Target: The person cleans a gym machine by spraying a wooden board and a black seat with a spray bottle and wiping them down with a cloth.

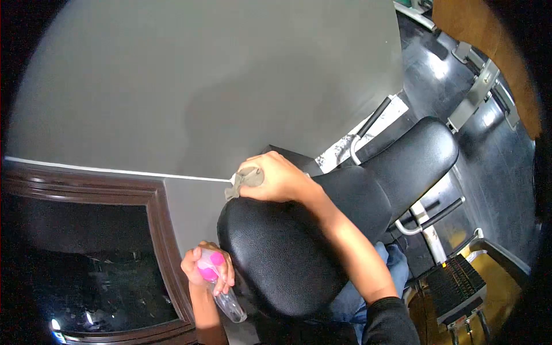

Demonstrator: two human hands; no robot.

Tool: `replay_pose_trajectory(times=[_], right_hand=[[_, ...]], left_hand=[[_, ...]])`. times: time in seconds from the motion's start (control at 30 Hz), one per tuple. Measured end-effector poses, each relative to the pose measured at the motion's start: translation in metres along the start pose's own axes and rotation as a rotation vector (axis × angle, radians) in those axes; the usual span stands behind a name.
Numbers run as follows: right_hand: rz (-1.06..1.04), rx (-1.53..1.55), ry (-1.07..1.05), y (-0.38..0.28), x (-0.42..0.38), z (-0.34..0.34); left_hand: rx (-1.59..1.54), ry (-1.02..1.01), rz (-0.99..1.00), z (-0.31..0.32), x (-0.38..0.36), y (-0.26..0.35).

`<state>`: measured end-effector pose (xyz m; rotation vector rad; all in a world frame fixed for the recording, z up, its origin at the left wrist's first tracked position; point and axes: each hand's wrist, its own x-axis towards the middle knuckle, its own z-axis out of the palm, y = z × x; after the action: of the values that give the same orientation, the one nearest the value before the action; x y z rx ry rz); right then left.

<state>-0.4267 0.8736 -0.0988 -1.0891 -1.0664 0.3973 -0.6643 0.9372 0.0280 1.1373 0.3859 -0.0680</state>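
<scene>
My left hand (208,267) is closed around a clear spray bottle (231,309) with a pink and whitish top. The bottle is tilted, its clear body sticking out below my fingers. My right hand (279,178) grips a crumpled grey-beige cloth (247,179) at the upper edge of a black padded seat (282,253). Part of the cloth is hidden by my fingers. The padding has a grained, leather-like cover, and my right forearm reaches across it. My left hand is beside the padding's left edge.
More black padding (411,164) extends to the right, near bars with black grips (376,116). A grey wall (230,69) rises ahead. A brown-framed dark window (155,230) stands left. At lower right is a black weight stack (454,287); metal equipment (480,95) stands at upper right.
</scene>
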Motion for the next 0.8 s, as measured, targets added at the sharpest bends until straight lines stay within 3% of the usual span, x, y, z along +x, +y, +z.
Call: replay_pose_trajectory(times=[0.1,0.13,0.2,0.27,0.47,0.6,0.67,0.73,0.8], right_hand=[[0.306,-0.07,-0.225,0.008,0.007,-0.021],[0.295,-0.205,-0.2,0.031,0.007,-0.018],[0.438,-0.275,-0.361,0.081,0.014,-0.016],[0.581,-0.194,-0.554,0.044,0.024,-0.035],[0.466,-0.001,-0.593,-0.004,0.057,-0.01],[0.319,-0.201,-0.479,-0.034,0.041,-0.001],[0.228,-0.137,-0.2,-0.012,0.021,-0.009],[0.396,-0.257,-0.247,0.006,0.004,-0.031],[0.459,-0.311,-0.138,0.034,-0.025,-0.045]], left_hand=[[-0.045,-0.023,0.021,-0.002,0.001,-0.002],[-0.068,-0.037,0.039,-0.003,0.0,-0.004],[-0.094,-0.024,0.047,0.003,0.0,-0.006],[-0.128,-0.013,0.062,0.004,0.0,-0.007],[-0.068,-0.084,0.071,-0.001,0.005,-0.007],[-0.111,-0.106,0.046,-0.006,0.004,-0.01],[-0.121,-0.141,0.046,-0.006,0.006,-0.01],[-0.149,-0.155,0.063,-0.005,0.006,-0.012],[-0.154,-0.145,0.079,-0.003,0.006,-0.013]])
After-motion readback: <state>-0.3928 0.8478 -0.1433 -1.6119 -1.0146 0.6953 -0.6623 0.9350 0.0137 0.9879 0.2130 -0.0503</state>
